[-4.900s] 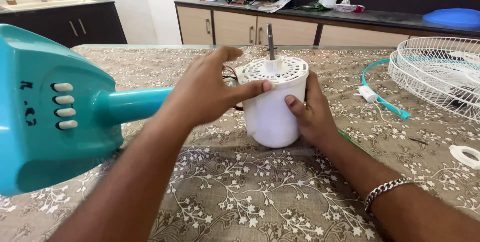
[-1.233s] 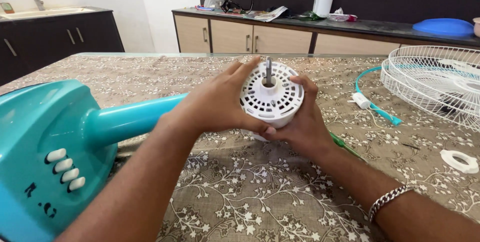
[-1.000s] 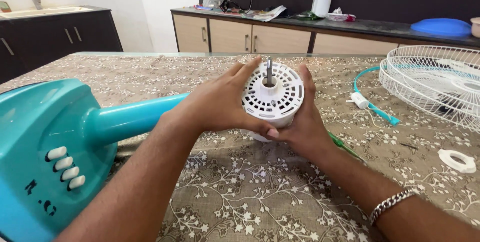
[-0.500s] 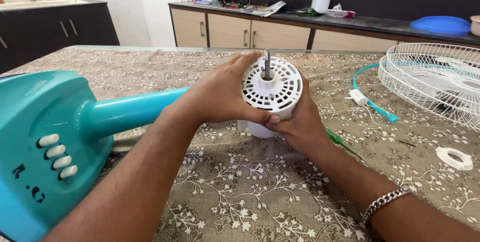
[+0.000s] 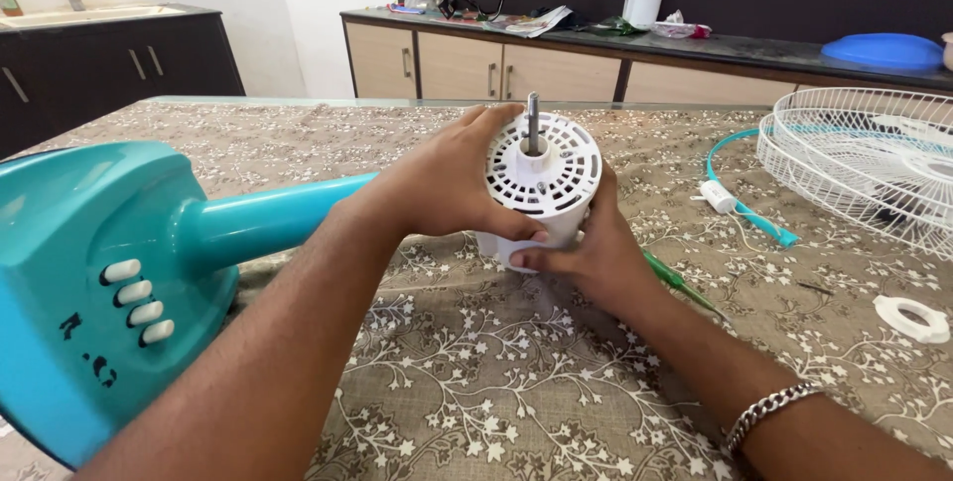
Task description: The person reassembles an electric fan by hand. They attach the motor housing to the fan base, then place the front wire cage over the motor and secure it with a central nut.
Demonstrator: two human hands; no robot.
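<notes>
1. The left hand (image 5: 447, 183) grasps the white fan motor housing (image 5: 541, 183) from its left side; the thumb lies across the front, the fingers curl over the vented top.
2. The right hand (image 5: 586, 248) clasps the same housing from below and to the right; a metal bracelet (image 5: 769, 412) circles that wrist.
3. The housing sits near the middle of the patterned tablecloth (image 5: 476, 382), tilted toward the camera; its metal shaft (image 5: 533, 122) points upward.
4. A teal fan stand (image 5: 109, 273) with white buttons lies at the left; its pole runs to the housing.
5. A white wire fan guard (image 5: 864, 163) rests at the right; a white plastic ring (image 5: 911, 318) lies near it; a green screwdriver (image 5: 680, 282) lies just beside the right hand.
</notes>
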